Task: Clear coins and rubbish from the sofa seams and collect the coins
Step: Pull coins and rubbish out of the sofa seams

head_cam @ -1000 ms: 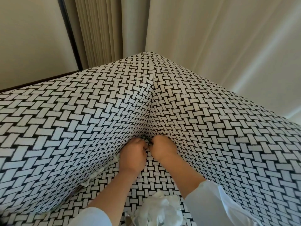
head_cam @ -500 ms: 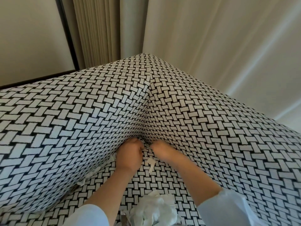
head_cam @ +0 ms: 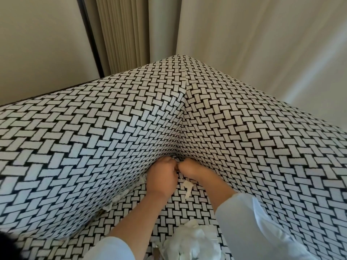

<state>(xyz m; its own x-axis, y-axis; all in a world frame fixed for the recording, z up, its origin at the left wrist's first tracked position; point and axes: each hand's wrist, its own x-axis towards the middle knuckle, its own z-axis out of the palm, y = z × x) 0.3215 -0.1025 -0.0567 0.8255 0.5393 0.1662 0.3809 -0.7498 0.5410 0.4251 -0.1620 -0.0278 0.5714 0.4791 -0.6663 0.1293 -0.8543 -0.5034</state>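
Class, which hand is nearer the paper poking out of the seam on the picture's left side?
Left. The left hand sits right beside the paper. The right hand is farther off, on the left hand's other side.

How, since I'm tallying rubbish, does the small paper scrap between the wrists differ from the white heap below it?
The paper scrap is one small, thin strip; the crumpled paper heap is far bigger and bunched up. The paper scrap lies near the corner seam; the crumpled paper heap lies nearer the camera, cut by the picture's lower edge. Both are white and lie loose on the sofa seat.
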